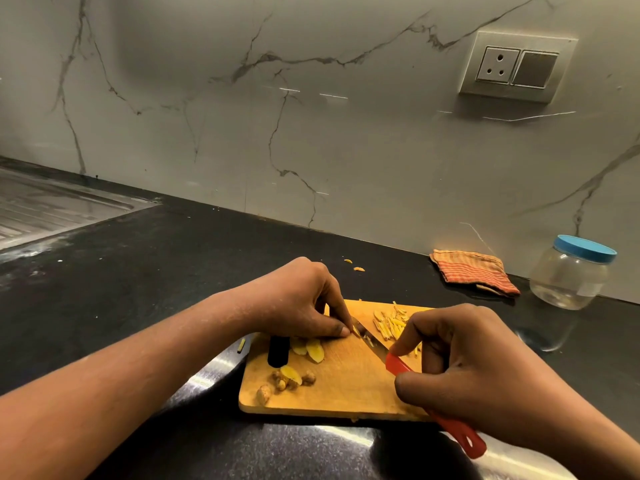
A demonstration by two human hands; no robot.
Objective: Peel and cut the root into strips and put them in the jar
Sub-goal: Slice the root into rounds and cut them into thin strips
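On a wooden cutting board (pixel 339 389) my left hand (pixel 301 303) pinches a small yellow slice of root (pixel 355 330) against the board with its fingertips. My right hand (pixel 464 368) grips a red-handled knife (pixel 401 365), whose blade lies beside that slice. A pile of cut strips (pixel 389 323) lies at the board's far right. Peeled slices (pixel 311 348) and knobbly root pieces (pixel 287 379) sit on the board's left half. A clear jar (pixel 569 277) with a blue lid stands at the right, closed.
A black-handled tool (pixel 278 351) lies partly under my left hand. A striped orange cloth (pixel 474 271) lies by the wall. Peel scraps (pixel 358 269) dot the black counter. A steel sink drainer (pixel 52 206) is at far left, a wall socket (pixel 516 67) above right.
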